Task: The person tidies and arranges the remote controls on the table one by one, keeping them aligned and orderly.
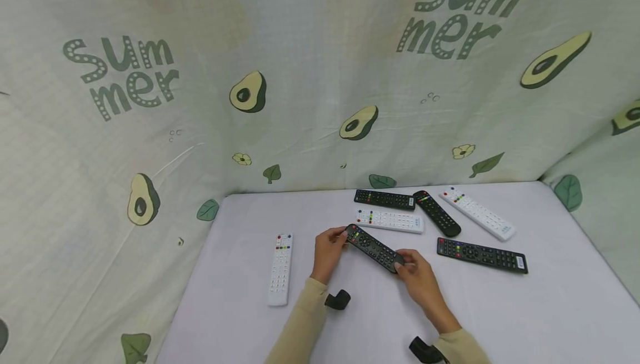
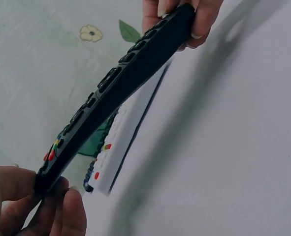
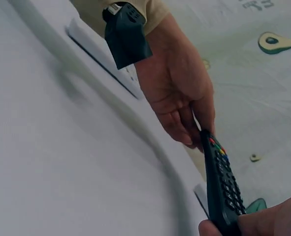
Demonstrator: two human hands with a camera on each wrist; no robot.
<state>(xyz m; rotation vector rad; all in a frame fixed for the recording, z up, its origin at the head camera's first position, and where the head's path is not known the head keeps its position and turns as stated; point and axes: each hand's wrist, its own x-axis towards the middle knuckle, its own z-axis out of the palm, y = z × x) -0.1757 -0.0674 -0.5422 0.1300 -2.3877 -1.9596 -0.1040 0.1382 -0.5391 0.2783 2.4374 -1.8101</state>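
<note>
Both hands hold one black remote control (image 1: 375,248) above the white table, slanting down from left to right. My left hand (image 1: 328,250) pinches its upper left end, beside the coloured buttons. At the lower right end, my right hand (image 1: 419,276) grips it between thumb and fingers. In the left wrist view the black remote (image 2: 115,88) is seen from its side, lifted off the cloth, with a hand at each end. The right wrist view shows the left hand (image 3: 177,83) at the remote's far end and the right hand (image 3: 273,219) at the near end.
A white remote (image 1: 280,269) lies to the left. Behind the hands lie a black remote (image 1: 384,199), a white remote (image 1: 390,221), a tilted black remote (image 1: 437,213) and another white remote (image 1: 477,213). A further black remote (image 1: 482,255) lies right. Printed cloth (image 1: 300,47) hangs behind.
</note>
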